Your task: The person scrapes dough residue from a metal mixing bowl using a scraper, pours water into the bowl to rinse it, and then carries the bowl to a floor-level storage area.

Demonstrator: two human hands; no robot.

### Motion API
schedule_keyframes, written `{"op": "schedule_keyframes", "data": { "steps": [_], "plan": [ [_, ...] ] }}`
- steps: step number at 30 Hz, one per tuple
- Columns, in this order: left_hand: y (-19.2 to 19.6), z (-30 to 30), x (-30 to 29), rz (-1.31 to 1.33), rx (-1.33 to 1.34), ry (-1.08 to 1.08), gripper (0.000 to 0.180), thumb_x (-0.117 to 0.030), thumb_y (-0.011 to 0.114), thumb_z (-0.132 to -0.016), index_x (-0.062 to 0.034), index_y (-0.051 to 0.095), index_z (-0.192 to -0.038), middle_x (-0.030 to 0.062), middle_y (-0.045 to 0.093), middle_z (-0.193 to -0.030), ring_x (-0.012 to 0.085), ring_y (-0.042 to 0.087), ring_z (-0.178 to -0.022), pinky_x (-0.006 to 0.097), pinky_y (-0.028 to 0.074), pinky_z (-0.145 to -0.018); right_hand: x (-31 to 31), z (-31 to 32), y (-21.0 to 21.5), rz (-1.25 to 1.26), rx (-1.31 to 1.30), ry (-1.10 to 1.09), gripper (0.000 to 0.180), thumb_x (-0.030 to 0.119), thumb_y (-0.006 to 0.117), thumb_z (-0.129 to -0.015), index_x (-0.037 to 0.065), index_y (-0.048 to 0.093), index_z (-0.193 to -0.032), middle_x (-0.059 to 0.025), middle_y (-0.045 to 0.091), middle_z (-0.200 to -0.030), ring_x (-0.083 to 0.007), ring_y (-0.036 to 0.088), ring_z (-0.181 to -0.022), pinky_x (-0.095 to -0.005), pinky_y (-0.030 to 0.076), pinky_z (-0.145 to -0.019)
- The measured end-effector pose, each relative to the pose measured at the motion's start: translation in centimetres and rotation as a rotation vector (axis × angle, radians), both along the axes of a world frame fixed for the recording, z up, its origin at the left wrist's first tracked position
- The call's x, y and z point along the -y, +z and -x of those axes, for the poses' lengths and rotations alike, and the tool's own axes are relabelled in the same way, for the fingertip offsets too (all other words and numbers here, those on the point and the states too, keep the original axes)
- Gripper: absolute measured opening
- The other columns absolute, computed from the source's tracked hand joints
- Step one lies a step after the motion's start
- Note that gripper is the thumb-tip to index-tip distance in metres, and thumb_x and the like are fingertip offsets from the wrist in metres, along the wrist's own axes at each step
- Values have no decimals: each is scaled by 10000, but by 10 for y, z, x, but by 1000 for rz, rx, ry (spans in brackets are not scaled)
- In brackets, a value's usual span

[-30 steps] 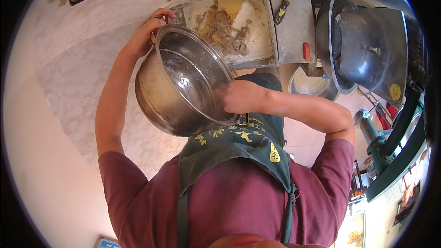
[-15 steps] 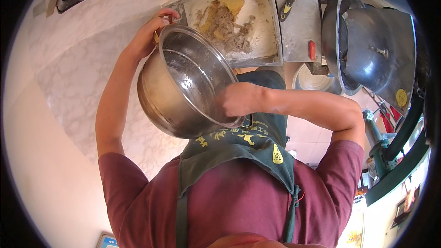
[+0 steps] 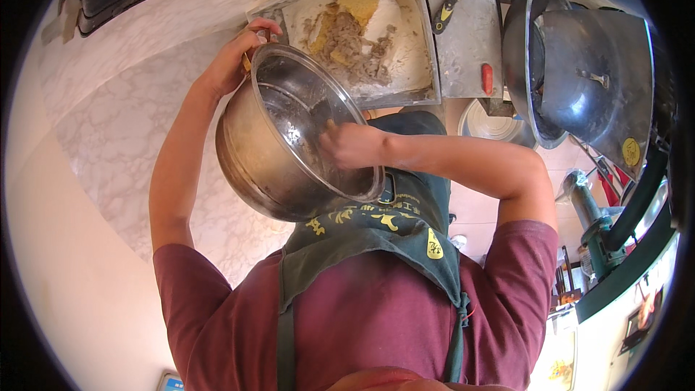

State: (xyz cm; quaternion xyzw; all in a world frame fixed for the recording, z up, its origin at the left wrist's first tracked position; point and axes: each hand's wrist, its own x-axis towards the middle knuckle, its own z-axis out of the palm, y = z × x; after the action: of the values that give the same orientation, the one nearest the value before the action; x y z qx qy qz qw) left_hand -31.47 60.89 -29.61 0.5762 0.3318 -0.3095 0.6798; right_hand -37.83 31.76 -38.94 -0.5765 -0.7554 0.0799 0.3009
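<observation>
In the head view, the left hand [image 3: 235, 60] is closed around the upper left edge of a steel pot [image 3: 253, 148], which is tilted toward the person in front of the apron [image 3: 384, 221]. The right hand [image 3: 355, 146] reaches inside with curled fingers; whether it holds anything is hard to tell. Just beyond the pot, a tray [image 3: 431, 51] contains white flour, yellow powder and a grey-brown mass [image 3: 347, 40]. Right of it, a scraper [image 3: 447, 11] lies on the counter [image 3: 467, 54].
</observation>
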Motion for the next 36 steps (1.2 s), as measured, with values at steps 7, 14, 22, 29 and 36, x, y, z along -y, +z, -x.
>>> {"op": "schedule_keyframes", "data": {
  "steps": [7,14,22,29,36],
  "plan": [
    [-6,1,-1,-22,-14,14,308,-200,560,-853,-117,600,-1147,-12,585,-916,92,571,-832,240,469,-754,-18,-16,6,-75,79,-292,169,216,630,-760,71,579,-831,-72,546,-818,-207,642,-785,-301,530,-534],
    [-7,-1,-3,-42,-54,12,299,-205,561,-849,-120,606,-1133,-22,563,-904,85,549,-819,241,454,-735,38,-46,29,-126,14,-76,142,199,647,-768,79,669,-841,-44,566,-801,-196,620,-758,-285,501,-521],
    [-8,-3,3,-7,-62,19,283,-183,563,-855,-111,602,-1126,-13,557,-911,88,555,-817,242,463,-751,29,-30,9,-6,103,-39,134,202,636,-743,89,608,-808,-36,530,-820,-197,582,-786,-303,510,-564],
    [-21,-1,1,-33,-73,4,271,-208,560,-863,-133,606,-1119,-10,542,-932,93,560,-836,242,473,-764,-9,-47,-1,-124,-77,-275,135,195,626,-823,86,588,-893,-60,568,-876,-227,626,-850,-334,537,-611],
    [-22,13,-12,-37,-23,46,270,-221,563,-854,-134,600,-1107,-14,548,-919,87,559,-827,243,470,-729,93,-91,8,255,-913,-1012,290,159,722,-893,84,670,-1168,-113,735,-965,-235,723,-886,-320,565,-801]
  ]
}}
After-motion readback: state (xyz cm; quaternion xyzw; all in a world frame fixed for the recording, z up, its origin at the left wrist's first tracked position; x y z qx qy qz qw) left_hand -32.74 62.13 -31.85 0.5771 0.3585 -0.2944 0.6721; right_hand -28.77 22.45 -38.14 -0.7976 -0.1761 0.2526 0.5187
